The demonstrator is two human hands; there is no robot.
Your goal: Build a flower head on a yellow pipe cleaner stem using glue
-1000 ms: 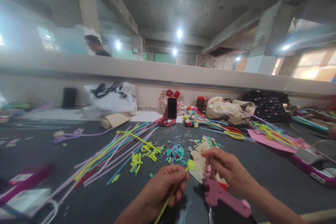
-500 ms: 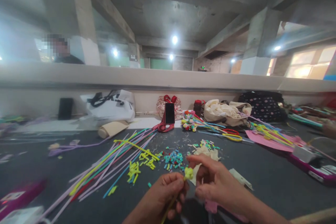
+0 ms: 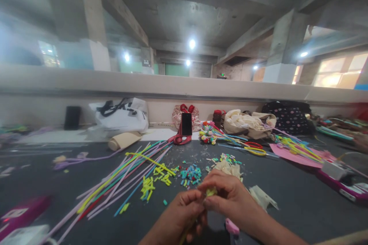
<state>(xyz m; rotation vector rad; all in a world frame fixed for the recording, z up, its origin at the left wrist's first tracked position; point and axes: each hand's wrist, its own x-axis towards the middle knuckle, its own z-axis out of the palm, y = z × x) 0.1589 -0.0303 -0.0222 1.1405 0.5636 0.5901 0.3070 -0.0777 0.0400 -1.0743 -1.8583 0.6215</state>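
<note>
My left hand (image 3: pixel 179 216) is closed around a thin yellow-green stick (image 3: pixel 186 231) that runs down toward the bottom edge. My right hand (image 3: pixel 230 201) meets it from the right, its fingers pinched over a small yellow-green bud (image 3: pixel 211 191) at the stick's tip. Both hands hover low over the dark table (image 3: pixel 287 195). Just beyond the fingers lie small cut pieces in blue (image 3: pixel 190 174) and yellow (image 3: pixel 148 185), and a cream scrap pile (image 3: pixel 228 167). A pink object (image 3: pixel 231 226) shows under my right wrist.
Long coloured sticks (image 3: pixel 120 183) fan across the table's left. A phone (image 3: pixel 186 124) stands at the back wall, with bags (image 3: pixel 120 116) and cloth (image 3: pixel 247 120) beside it. Red-handled scissors (image 3: pixel 254 146) and pink paper (image 3: pixel 290 155) lie right. Pink boxes (image 3: pixel 345 187) sit at both edges.
My right hand has moved left and closed over the bud at the stick's tip. The pink glue gun is now mostly hidden. The person behind the wall is no longer visible.
</note>
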